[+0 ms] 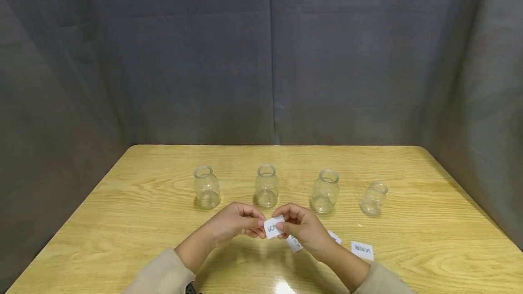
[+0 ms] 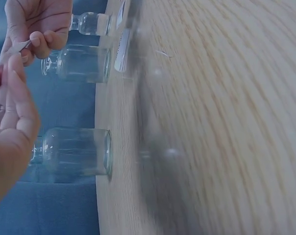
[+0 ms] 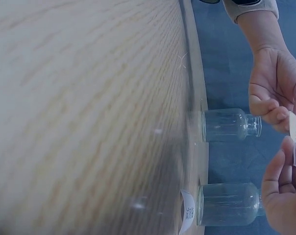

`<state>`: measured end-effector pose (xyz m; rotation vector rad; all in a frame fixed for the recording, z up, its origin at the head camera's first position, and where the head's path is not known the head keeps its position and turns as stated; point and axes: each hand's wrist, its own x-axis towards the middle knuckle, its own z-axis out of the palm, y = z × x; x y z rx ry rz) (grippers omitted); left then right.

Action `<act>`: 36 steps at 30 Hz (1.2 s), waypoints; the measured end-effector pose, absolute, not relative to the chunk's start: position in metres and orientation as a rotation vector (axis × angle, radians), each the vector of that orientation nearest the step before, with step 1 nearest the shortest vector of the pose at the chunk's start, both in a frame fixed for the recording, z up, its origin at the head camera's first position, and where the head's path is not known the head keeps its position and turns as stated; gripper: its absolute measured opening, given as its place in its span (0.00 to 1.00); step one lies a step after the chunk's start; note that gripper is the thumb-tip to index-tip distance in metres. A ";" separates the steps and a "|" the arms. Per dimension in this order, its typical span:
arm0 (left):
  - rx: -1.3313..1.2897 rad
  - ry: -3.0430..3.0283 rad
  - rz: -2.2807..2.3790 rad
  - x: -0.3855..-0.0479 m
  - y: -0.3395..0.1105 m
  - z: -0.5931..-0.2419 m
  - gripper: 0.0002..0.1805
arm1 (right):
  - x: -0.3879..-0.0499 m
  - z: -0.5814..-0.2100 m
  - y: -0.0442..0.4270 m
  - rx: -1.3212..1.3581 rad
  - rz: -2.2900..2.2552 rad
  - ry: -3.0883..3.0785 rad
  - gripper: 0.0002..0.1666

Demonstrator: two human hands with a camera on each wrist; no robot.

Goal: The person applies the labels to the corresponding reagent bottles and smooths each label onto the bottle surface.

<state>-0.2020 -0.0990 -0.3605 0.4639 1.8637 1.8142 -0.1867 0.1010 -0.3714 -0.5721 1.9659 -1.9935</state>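
Between both hands, above the table's front half, is a small white paper label (image 1: 273, 227) with dark handwritten characters. My left hand (image 1: 234, 224) pinches its left edge between thumb and fingers. On the right edge, my right hand (image 1: 304, 229) pinches it the same way. Under the right hand another written label (image 1: 294, 243) lies on the table, partly hidden. Beyond the hands stand a glass jar (image 1: 267, 187) in the middle, a jar (image 1: 207, 188) to the left and a jar (image 1: 325, 192) to the right, all without lids.
A smaller glass jar (image 1: 373, 199) stands at the far right of the row. Right of my right forearm lie a written label (image 1: 362, 250) and a partly covered one (image 1: 335, 237). The wooden table (image 1: 102, 221) ends at a grey curtain (image 1: 196, 58).
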 end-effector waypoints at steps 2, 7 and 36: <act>0.474 1.872 1.817 -0.202 -0.099 -0.361 0.11 | -0.185 -0.371 0.101 -0.555 -1.995 1.986 0.17; 0.473 1.918 1.831 -0.204 -0.099 -0.362 0.10 | -0.182 -0.370 0.102 -0.532 -1.918 2.099 0.20; 0.468 1.978 1.732 -0.201 -0.090 -0.360 0.10 | -0.177 -0.370 0.091 -0.523 -1.866 2.197 0.18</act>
